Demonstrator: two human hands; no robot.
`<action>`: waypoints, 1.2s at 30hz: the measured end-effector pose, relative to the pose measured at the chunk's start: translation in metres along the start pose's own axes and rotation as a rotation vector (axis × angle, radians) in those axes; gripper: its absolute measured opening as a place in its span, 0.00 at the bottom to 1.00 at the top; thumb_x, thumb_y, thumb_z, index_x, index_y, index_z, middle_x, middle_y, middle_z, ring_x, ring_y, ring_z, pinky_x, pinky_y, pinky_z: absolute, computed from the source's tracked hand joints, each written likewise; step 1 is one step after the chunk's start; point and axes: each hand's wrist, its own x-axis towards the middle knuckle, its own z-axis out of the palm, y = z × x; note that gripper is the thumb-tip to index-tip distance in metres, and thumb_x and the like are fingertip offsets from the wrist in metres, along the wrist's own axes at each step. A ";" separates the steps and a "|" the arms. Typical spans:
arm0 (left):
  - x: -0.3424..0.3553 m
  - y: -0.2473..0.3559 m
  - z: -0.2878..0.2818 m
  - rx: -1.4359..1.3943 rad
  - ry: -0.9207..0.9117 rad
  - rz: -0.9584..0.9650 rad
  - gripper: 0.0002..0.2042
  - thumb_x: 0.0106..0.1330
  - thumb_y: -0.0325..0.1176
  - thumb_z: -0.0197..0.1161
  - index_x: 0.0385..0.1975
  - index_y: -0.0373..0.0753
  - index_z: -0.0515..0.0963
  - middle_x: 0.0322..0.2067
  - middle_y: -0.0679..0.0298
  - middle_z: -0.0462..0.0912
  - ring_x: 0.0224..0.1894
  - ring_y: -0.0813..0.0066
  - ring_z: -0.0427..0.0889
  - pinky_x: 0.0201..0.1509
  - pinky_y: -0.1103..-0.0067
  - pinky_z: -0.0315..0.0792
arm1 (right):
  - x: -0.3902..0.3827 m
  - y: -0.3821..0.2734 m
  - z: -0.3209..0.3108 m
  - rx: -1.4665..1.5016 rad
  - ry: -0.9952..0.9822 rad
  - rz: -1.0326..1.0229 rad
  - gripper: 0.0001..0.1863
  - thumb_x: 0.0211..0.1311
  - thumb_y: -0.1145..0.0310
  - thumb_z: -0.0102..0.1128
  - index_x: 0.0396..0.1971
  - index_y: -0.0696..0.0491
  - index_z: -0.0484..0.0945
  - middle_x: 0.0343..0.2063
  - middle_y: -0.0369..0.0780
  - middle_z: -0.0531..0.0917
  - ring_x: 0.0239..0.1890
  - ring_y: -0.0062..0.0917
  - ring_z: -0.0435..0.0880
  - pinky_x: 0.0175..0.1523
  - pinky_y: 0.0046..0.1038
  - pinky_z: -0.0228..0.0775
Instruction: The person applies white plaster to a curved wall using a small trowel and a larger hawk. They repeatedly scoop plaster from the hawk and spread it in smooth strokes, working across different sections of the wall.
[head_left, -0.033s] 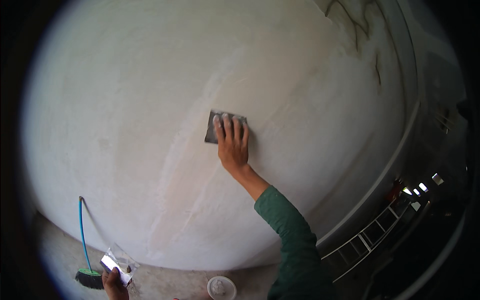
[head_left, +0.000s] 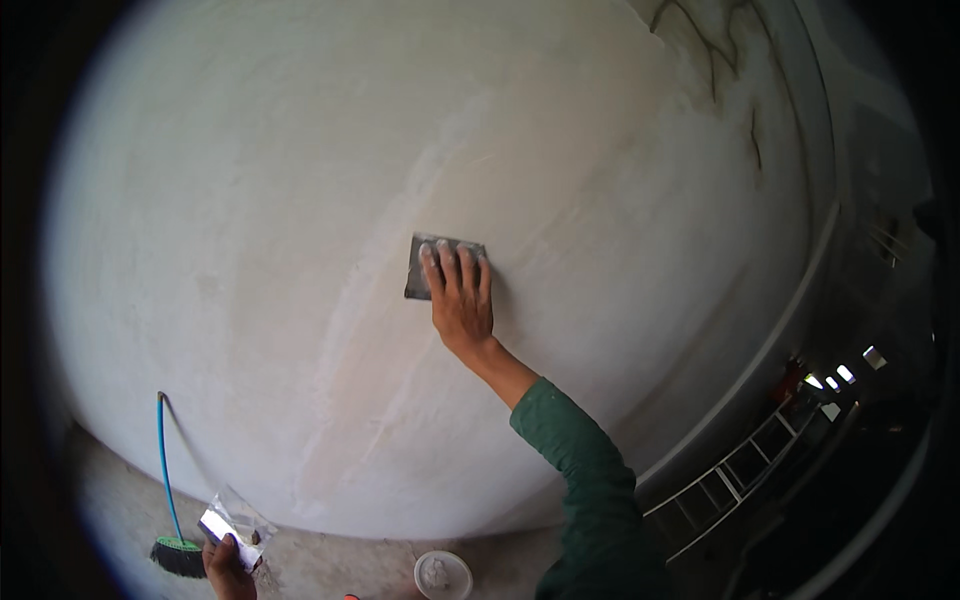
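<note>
A pale plastered wall (head_left: 300,180), streaked with lighter and pinkish patches, fills most of the head view. Near its middle my right hand (head_left: 458,295) presses a dark grey square sheet, like sandpaper (head_left: 414,275), to it, fingers laid over the sheet and tips whitened with dust. The arm wears a green sleeve. At lower left my left hand (head_left: 228,570) grips a clear plastic bag (head_left: 251,515) and a flat item with a bright white face (head_left: 218,528).
A blue-handled broom (head_left: 163,450) with black bristles leans on the wall at left. A white bucket (head_left: 443,557) stands on the concrete floor (head_left: 330,555). A metal ladder (head_left: 735,492) lies along the dark right side. Dark branching cracks or stains (head_left: 712,55) mark the wall's upper right.
My right hand and the grey sheet have moved slightly down and to the left on the wall. My left hand is in about the same place.
</note>
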 end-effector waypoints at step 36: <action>0.007 0.013 -0.018 0.036 0.072 0.042 0.05 0.72 0.28 0.64 0.42 0.37 0.84 0.30 0.74 0.81 0.32 0.86 0.74 0.36 0.85 0.66 | 0.108 0.143 -0.154 0.339 -0.109 0.464 0.21 0.79 0.61 0.50 0.67 0.46 0.76 0.51 0.48 0.87 0.55 0.48 0.85 0.60 0.48 0.75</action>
